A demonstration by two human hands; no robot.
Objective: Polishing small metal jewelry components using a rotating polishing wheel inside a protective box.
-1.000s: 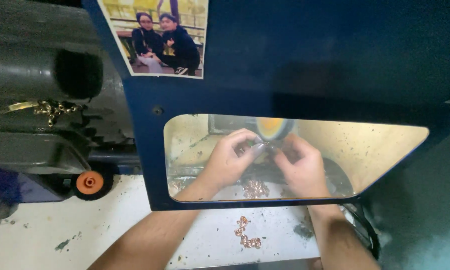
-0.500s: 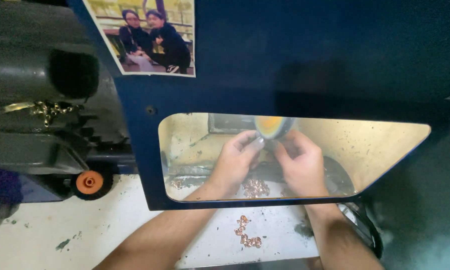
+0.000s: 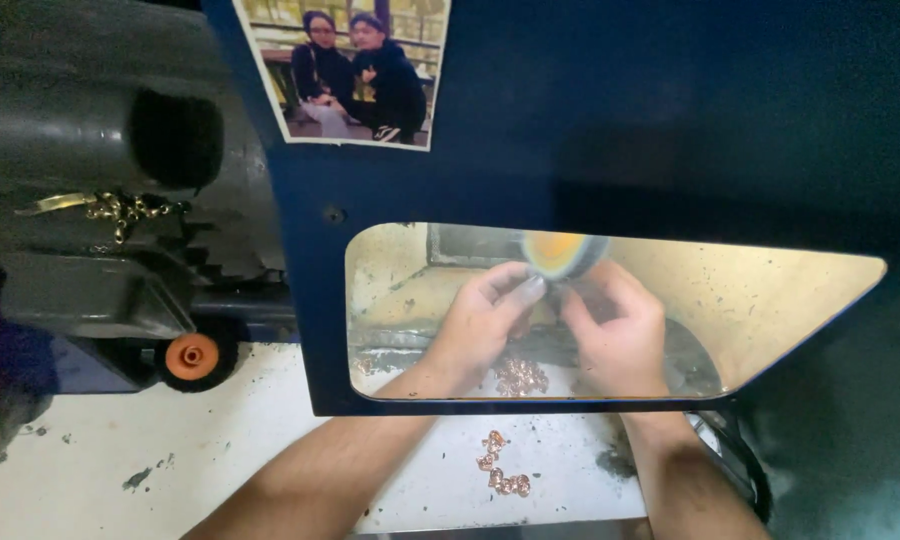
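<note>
Behind blue guard (photo-stickered): hands, perhaps pinching.

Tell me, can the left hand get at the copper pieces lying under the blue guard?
Probably yes: the left hand is just above the copper pieces, with nothing between them, though both hands are busy at the wheel.

Blue guard panel w/ photo (dim light).
</note>
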